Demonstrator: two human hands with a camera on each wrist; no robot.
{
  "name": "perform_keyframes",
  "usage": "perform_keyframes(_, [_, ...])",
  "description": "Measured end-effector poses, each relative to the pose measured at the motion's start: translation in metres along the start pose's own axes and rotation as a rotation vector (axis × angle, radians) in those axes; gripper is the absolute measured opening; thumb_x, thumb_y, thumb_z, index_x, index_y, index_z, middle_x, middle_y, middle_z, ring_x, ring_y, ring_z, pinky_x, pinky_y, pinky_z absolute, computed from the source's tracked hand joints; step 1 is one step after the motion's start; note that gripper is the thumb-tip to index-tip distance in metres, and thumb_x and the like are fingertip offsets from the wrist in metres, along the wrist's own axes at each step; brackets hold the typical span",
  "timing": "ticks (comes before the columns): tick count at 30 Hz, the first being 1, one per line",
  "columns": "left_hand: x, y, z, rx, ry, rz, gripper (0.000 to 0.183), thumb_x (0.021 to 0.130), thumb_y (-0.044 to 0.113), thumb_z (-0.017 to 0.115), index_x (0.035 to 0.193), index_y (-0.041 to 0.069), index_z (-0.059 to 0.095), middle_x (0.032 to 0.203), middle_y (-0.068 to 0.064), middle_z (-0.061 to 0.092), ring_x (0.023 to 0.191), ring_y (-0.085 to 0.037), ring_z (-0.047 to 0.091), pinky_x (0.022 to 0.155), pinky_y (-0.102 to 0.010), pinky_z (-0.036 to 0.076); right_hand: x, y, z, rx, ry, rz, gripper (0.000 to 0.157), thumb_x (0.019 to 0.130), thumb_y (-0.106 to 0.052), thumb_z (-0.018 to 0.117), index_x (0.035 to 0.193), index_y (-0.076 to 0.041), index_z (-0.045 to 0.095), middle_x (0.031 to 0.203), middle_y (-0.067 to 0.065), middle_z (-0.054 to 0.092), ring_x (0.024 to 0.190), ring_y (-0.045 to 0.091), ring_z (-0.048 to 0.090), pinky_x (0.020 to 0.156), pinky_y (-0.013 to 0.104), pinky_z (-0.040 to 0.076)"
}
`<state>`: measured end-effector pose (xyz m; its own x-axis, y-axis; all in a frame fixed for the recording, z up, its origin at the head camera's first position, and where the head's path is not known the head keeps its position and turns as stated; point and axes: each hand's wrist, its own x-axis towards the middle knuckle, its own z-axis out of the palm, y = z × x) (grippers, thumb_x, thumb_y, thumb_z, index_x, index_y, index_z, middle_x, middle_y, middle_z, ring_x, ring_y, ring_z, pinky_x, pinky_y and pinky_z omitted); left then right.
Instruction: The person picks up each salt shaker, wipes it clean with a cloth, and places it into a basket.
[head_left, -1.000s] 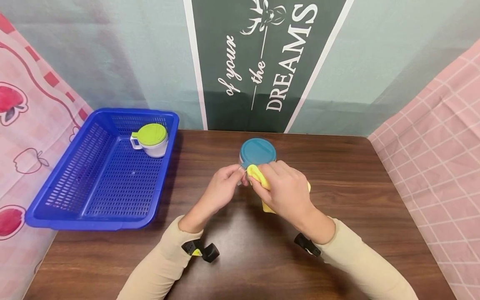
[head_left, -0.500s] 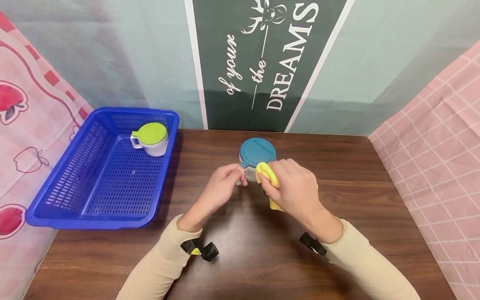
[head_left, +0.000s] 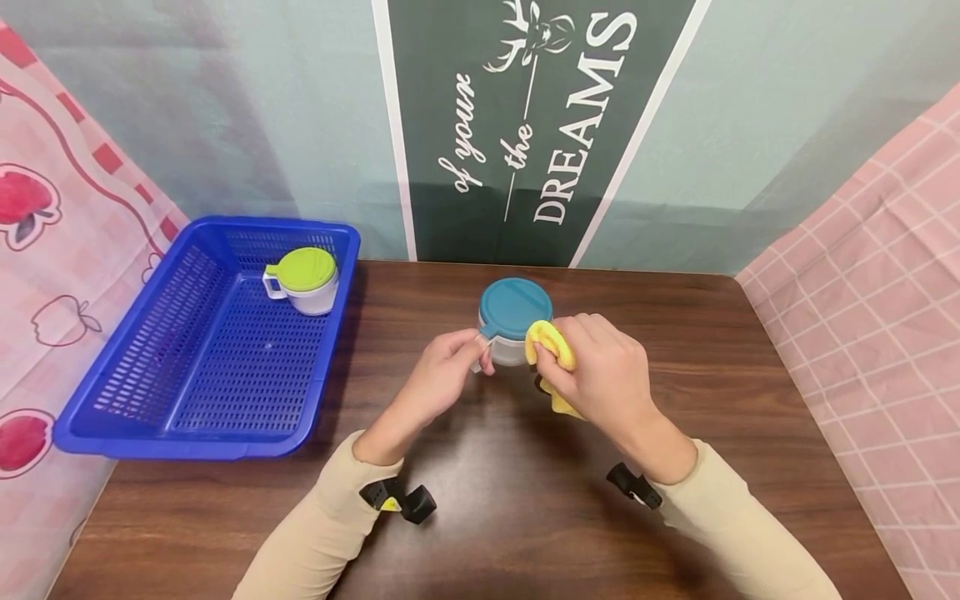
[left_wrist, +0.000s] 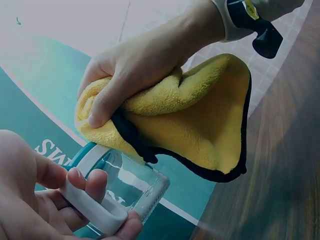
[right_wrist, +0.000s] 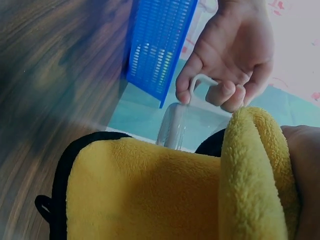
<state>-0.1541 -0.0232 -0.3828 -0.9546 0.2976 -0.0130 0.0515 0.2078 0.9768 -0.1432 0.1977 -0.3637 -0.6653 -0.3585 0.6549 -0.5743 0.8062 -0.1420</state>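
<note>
A clear seasoning jar [head_left: 510, 353] with a round teal lid [head_left: 516, 307] is near the back middle of the table. My left hand [head_left: 444, 372] grips its white handle [left_wrist: 92, 206], fingers curled through the loop, as the left wrist view shows. In my right hand [head_left: 606, 367] is a bunched yellow cloth [head_left: 550, 345] with black edging, pinched between thumb and fingers. The cloth's folded end overlaps the jar's right side, and its loose part hangs below the hand. From the right wrist, the cloth [right_wrist: 145, 185] hides much of the jar.
To the left stands a blue plastic basket [head_left: 318, 392]. Inside its back right corner is a similar jar [head_left: 303, 279] with a lime-green lid and white handle. Printed cloth hangings [head_left: 300, 125] close off the back and both sides of the brown wooden table [head_left: 480, 533].
My right hand has drawn the yellow cloth to the right along the jar, showing more of its clear side. My left hand and the jar stay in place.
</note>
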Motion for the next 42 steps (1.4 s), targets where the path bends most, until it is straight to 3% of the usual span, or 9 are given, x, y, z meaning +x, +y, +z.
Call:
perform_keyframes(10, [-0.001, 0.001, -0.001, -0.026, -0.018, 0.022, 0.028, 0.101, 0.015, 0.047, 0.080, 0.004, 0.062, 0.082, -0.007, 0.066, 0.090, -0.038, 0.056, 0.076, -0.035, 0.037, -0.002, 0.010, -0.003, 0.021, -0.034, 0.025, 0.021, 0.085, -0.022, 0.070, 0.095, -0.005, 0.064, 0.079, 0.007, 0.060, 0.067, 0.022, 0.053, 0.050, 0.034, 0.046])
perform_keyframes(19, [0.000, 0.000, -0.002, -0.034, -0.029, 0.039, 0.029, 0.102, 0.015, 0.047, 0.079, 0.004, 0.061, 0.081, -0.007, 0.066, 0.090, -0.022, 0.061, 0.087, -0.037, 0.041, -0.001, 0.025, -0.004, 0.055, -0.068, 0.144, 0.027, 0.088, -0.021, 0.074, 0.107, -0.004, 0.063, 0.088, 0.009, 0.062, 0.075, 0.024, 0.054, 0.058, 0.040, 0.049])
perform_keyframes(27, [0.000, 0.001, -0.001, -0.045, -0.050, 0.042, 0.028, 0.102, 0.015, 0.047, 0.080, 0.004, 0.061, 0.081, -0.007, 0.066, 0.090, -0.023, 0.061, 0.089, -0.038, 0.042, 0.003, 0.036, -0.002, 0.056, -0.030, 0.162, 0.027, 0.090, -0.017, 0.074, 0.110, -0.002, 0.063, 0.096, 0.013, 0.064, 0.080, 0.027, 0.056, 0.063, 0.044, 0.049])
perform_keyframes(42, [-0.002, 0.003, 0.002, -0.058, -0.083, 0.052, 0.028, 0.103, 0.015, 0.047, 0.081, 0.003, 0.061, 0.083, -0.007, 0.066, 0.091, -0.023, 0.058, 0.089, -0.038, 0.041, 0.013, 0.047, 0.005, 0.027, -0.044, 0.270, 0.026, 0.091, -0.019, 0.073, 0.108, -0.002, 0.063, 0.095, 0.013, 0.061, 0.079, 0.028, 0.053, 0.062, 0.045, 0.048])
